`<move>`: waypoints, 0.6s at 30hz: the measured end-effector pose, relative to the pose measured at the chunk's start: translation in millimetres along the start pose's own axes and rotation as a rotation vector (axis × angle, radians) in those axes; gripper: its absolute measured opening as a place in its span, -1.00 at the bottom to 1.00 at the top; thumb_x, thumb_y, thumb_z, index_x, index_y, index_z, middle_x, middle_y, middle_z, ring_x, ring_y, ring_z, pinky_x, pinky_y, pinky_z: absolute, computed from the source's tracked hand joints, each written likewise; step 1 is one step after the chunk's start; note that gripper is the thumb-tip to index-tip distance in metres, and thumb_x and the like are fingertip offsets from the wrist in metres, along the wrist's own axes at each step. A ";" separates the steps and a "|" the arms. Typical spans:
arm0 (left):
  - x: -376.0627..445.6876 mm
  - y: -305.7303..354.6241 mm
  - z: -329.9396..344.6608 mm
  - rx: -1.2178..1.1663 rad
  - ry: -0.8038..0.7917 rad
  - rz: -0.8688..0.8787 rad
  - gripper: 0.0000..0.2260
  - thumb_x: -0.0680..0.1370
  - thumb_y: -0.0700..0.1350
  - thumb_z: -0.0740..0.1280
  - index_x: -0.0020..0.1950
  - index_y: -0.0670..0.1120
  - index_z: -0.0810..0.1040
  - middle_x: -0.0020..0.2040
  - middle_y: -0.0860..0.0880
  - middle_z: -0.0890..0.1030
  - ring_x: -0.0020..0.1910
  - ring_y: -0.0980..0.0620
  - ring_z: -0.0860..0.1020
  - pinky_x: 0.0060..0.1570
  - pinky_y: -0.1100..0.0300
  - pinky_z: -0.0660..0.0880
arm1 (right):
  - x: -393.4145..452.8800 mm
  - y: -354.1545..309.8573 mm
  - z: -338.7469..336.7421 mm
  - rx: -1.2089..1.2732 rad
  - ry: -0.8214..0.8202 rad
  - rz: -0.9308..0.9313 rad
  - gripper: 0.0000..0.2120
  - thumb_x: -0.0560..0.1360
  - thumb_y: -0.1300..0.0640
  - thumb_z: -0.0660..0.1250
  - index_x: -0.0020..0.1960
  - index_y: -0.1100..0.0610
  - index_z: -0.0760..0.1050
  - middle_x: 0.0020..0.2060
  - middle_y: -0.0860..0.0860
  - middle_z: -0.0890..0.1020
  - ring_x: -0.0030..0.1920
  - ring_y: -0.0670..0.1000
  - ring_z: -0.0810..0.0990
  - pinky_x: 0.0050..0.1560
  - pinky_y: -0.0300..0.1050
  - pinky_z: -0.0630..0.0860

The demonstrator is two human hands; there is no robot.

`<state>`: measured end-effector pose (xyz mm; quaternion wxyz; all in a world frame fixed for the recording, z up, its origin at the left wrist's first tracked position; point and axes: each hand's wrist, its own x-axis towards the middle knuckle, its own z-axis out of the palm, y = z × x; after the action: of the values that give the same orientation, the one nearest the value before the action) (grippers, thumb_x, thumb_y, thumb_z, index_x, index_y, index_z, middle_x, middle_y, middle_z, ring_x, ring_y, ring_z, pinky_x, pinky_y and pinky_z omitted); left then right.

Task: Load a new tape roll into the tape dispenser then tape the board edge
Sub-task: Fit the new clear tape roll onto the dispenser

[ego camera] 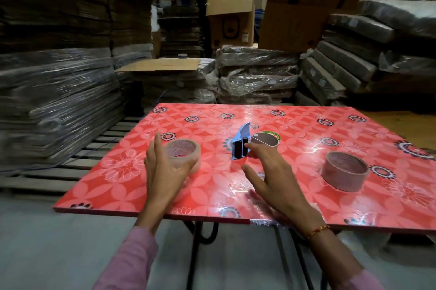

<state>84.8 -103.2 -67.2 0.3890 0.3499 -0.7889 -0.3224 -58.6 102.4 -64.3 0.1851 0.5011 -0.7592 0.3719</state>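
Head view: left hand [165, 164] fingers curl round clear glossy tape roll [182, 151]; right hand [271, 167] fingers splayed, empty.

A warehouse crowded with packing stock. On the left, tall stacks of flattened cardboard [54, 18] rise above lower stacks wrapped in clear plastic film [56, 91], which rest on a wooden pallet [77, 167]. Straight ahead, an open brown carton [230, 21] stands on film-wrapped bundles [257, 75], with a flat cardboard sheet [160, 65] lying just beside them. More wrapped bundles [354, 54] lean in tilted rows on the right (their labels too blurred to read). The floor [70, 242] is grey concrete.
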 end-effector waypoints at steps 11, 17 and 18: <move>4.0 4.8 0.1 -0.076 -0.125 -0.130 0.07 0.31 0.07 0.61 0.63 0.02 0.01 0.52 -0.06 0.37 0.46 -0.11 0.37 0.38 -0.01 0.33 | -7.8 5.4 4.8 0.042 -0.061 0.050 -0.59 0.61 -0.05 0.28 0.43 -0.03 0.38 0.18 -0.12 0.57 0.19 -0.10 0.53 0.18 -0.03 0.53; -9.3 19.4 -1.5 -0.583 -0.434 -0.123 0.06 0.27 -0.13 0.65 0.62 0.02 0.08 0.33 0.02 0.49 0.17 0.19 0.54 0.03 0.33 0.56 | -7.6 -0.7 0.4 0.287 -0.073 0.157 -0.58 0.56 -0.13 0.35 0.39 -0.09 0.42 0.19 -0.21 0.54 0.19 -0.20 0.54 0.19 -0.02 0.56; -11.9 23.4 0.8 -0.637 -0.487 -0.114 0.07 0.24 -0.11 0.66 0.61 0.02 0.12 0.36 0.01 0.50 0.18 0.21 0.55 0.03 0.33 0.58 | -8.5 -3.1 -1.8 0.387 -0.084 0.209 -0.59 0.55 -0.12 0.37 0.38 -0.14 0.42 0.19 -0.24 0.54 0.20 -0.21 0.54 0.21 -0.01 0.57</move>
<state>82.4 -80.6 -53.9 0.2613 0.1687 -0.6979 -0.6452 -52.3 108.4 -67.6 0.0144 0.4610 -0.7284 0.5067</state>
